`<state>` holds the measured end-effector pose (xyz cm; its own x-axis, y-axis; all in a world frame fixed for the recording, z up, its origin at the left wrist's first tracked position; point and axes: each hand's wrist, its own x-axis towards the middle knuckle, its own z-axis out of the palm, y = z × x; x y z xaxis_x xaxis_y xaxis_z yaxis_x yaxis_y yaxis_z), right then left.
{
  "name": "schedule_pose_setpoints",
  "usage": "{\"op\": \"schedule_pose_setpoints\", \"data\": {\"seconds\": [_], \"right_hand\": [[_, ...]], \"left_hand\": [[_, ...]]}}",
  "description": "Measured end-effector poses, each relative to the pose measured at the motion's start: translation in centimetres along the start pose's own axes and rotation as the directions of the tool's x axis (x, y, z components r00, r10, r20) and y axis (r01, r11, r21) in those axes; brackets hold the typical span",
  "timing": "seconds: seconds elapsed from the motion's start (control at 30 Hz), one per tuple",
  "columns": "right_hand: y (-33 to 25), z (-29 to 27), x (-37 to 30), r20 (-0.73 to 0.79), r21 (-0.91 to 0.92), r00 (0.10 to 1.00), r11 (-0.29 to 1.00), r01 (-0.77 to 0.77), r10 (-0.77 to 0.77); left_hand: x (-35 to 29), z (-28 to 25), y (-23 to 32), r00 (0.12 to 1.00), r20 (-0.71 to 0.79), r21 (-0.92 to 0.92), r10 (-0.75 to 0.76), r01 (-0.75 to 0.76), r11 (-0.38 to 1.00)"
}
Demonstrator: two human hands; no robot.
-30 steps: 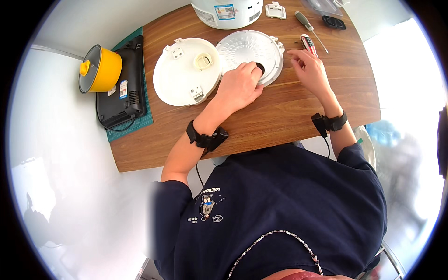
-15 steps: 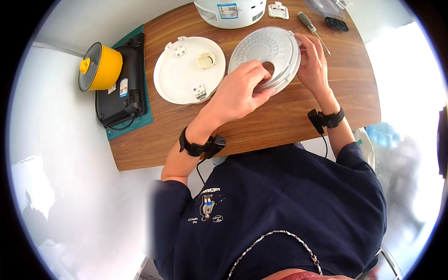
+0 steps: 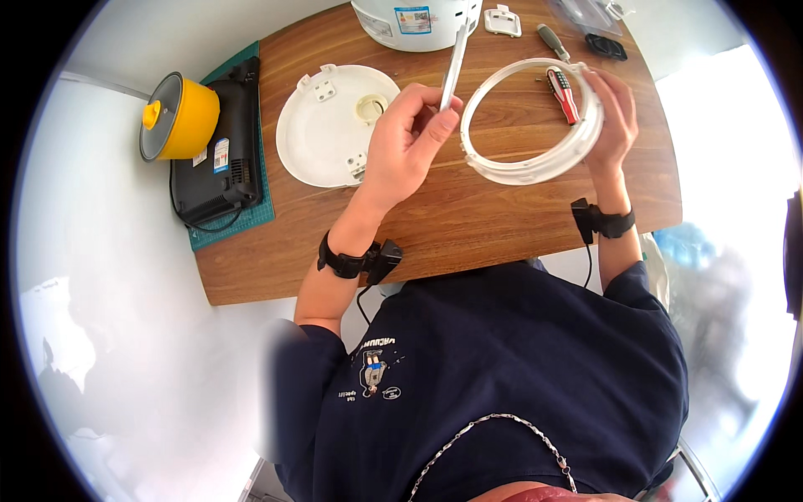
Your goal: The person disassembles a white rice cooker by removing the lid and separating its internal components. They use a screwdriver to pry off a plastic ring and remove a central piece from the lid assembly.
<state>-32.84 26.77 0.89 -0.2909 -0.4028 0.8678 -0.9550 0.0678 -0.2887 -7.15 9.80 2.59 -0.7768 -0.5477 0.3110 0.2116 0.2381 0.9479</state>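
Note:
My left hand (image 3: 406,151) is closed on the rim of a thin grey-white disc (image 3: 455,69), held up on edge so only its narrow side shows. My right hand (image 3: 615,121) grips the right side of a white plastic ring (image 3: 523,172), tilted above the table; the wood shows through its middle. Disc and ring are apart. To the left of my left hand lies a round white lid shell (image 3: 305,130), inner side up, with hinge tabs and a cream round collar (image 3: 370,108). Through the ring's opening shows a red and black hand tool (image 3: 564,96).
At the back stands a white appliance body (image 3: 381,32). A small white frame (image 3: 502,22), a grey-handled screwdriver (image 3: 551,38), a black oval part (image 3: 605,47) and a clear plastic container (image 3: 577,12) lie back right. A yellow pot (image 3: 194,125) sits on a black stove (image 3: 226,167), over a green mat (image 3: 263,205).
The disc has come away from the ring. My left hand has lifted it up and turned it on edge, while my right hand moved slightly right with the ring. The red tool is now visible.

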Motion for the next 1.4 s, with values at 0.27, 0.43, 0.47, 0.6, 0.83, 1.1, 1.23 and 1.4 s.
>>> {"op": "schedule_pose_setpoints", "data": {"seconds": [0.27, 0.43, 0.47, 0.6, 0.83, 1.1, 1.23, 1.4], "right_hand": [[2.0, -4.0, 2.4, -0.156, 0.089, 0.954, 0.965, -0.246, 0.257], [2.5, -4.0, 2.5, -0.121, 0.201, 0.894, 0.893, -0.403, 0.431], [2.5, -3.9, 2.4, -0.109, 0.209, 0.886, 0.881, -0.424, 0.452], [2.1, -2.0, 1.6, -0.052, 0.322, 0.859, 0.822, -0.469, 0.510], [1.1, -0.4, 1.4, 0.026, 0.421, 0.865, 0.779, -0.464, 0.501], [0.1, 1.0, 1.5, 0.077, 0.190, 0.835, 0.815, -0.548, 0.544], [-0.9, 1.3, 1.9, 0.082, 0.147, 0.846, 0.833, -0.534, 0.527], [-1.6, 2.2, 2.4, 0.178, 0.158, 0.726, 0.709, -0.688, 0.664]], "left_hand": [[0.0, 2.0, -1.4, 0.980, -0.032, -0.197, -0.197, 0.187, 0.963], [-0.6, 3.2, -2.5, 0.888, -0.012, -0.355, -0.460, 0.426, 0.832], [-0.7, 3.3, -3.5, 0.883, -0.006, -0.374, -0.470, 0.434, 0.819], [-1.5, 3.3, -5.8, 0.833, -0.003, -0.397, -0.554, 0.507, 0.765], [-0.5, 3.5, -5.8, 0.806, 0.029, -0.175, -0.592, 0.587, 0.791], [-2.8, 2.9, -5.8, 0.927, 0.080, 0.000, -0.367, 0.368, 0.930], [-3.5, 2.7, -5.1, 0.923, 0.115, 0.163, -0.369, 0.349, 0.923], [-4.0, 2.2, -0.3, 0.972, 0.165, 0.295, -0.166, 0.112, 0.949]]}}
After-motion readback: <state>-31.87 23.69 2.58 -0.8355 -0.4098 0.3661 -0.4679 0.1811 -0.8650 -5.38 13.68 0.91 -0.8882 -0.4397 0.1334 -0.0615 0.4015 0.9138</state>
